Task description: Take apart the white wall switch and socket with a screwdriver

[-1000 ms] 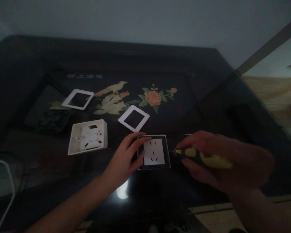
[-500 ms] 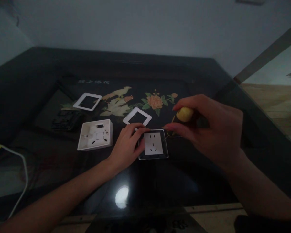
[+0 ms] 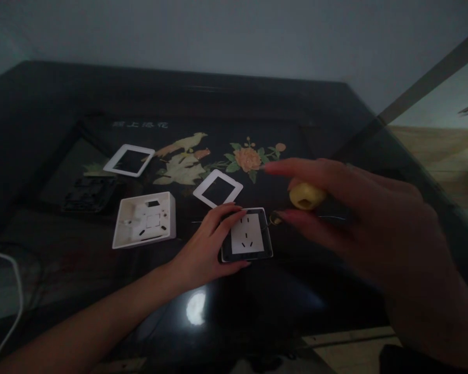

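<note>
A wall socket (image 3: 246, 234), with a white face on a dark base in a white box, lies on the dark table. My left hand (image 3: 208, 244) grips it from the left, fingertips on its top edge and thumb at its lower edge. My right hand (image 3: 359, 223) is at the socket's right, holding a screwdriver with a yellow handle end (image 3: 306, 196). The index finger stretches out above the handle and the thumb lies below it. The thin shaft reaches the socket's right side; the exact tip contact is too dark to tell.
Left of the socket stands an open white mounting box (image 3: 144, 221). Two white frames (image 3: 217, 188) lie behind, and a dark part (image 3: 89, 193) sits at the far left. A white cable (image 3: 17, 283) runs along the left edge. The table (image 3: 218, 98) meets a wall.
My right index finger has loosened and stretched out, with the yellow handle end lower and farther right. My left thumb has moved down to the socket's lower edge. The view has shifted slightly.
</note>
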`<state>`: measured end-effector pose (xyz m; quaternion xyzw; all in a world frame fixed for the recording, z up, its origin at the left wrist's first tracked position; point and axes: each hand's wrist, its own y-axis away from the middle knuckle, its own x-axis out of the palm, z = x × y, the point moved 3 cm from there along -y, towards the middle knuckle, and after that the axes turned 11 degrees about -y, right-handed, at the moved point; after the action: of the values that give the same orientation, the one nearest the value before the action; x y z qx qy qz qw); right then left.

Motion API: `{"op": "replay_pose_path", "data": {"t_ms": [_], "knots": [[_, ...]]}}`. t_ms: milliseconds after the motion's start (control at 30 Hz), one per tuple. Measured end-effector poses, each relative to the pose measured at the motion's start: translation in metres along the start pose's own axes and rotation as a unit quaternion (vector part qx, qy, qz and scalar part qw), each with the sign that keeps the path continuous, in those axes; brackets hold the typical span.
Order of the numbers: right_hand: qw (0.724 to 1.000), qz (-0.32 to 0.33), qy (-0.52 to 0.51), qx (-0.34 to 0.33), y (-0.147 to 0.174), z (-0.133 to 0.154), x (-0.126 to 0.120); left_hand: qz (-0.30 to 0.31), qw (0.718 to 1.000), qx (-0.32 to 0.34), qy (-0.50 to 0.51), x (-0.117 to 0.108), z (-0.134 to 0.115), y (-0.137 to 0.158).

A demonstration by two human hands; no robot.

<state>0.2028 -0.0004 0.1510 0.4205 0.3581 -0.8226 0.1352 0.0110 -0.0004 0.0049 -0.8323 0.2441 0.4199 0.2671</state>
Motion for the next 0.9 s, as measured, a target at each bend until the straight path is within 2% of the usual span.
{"op": "replay_pose_path", "data": {"t_ms": [67, 133, 333, 400, 533, 700, 767, 833, 900], "knots": [[0.998, 0.051, -0.021, 0.017, 0.001, -0.003, -0.004, 0.004, 1.000, -0.003, 0.001, -0.001, 0.000, 0.000], [0.998, 0.061, -0.018, 0.025, 0.002, -0.004, -0.007, 0.007, 1.000, -0.004, -0.002, -0.002, 0.000, 0.000], [0.995, -0.073, 0.068, 0.001, 0.001, 0.000, -0.002, 0.011, 1.000, -0.004, -0.002, 0.000, 0.001, 0.001], [0.995, -0.078, 0.054, 0.018, 0.002, -0.001, -0.001, 0.010, 1.000, -0.004, -0.001, 0.001, 0.000, 0.001], [0.997, -0.059, -0.014, 0.050, 0.007, -0.002, -0.007, 0.010, 1.000, -0.010, 0.003, -0.001, 0.000, 0.000], [0.997, 0.022, -0.036, 0.058, 0.008, 0.002, -0.008, 0.013, 1.000, -0.013, 0.002, -0.001, 0.000, -0.001], [0.999, 0.000, -0.003, 0.035, 0.007, 0.005, -0.005, 0.011, 1.000, -0.013, 0.003, -0.001, 0.000, -0.001], [0.998, -0.052, 0.044, 0.013, 0.007, 0.008, -0.002, 0.008, 1.000, -0.010, 0.002, 0.000, 0.000, -0.001], [0.992, -0.094, 0.075, 0.027, 0.006, 0.009, 0.001, 0.004, 1.000, -0.003, 0.000, 0.000, 0.001, -0.001]]}}
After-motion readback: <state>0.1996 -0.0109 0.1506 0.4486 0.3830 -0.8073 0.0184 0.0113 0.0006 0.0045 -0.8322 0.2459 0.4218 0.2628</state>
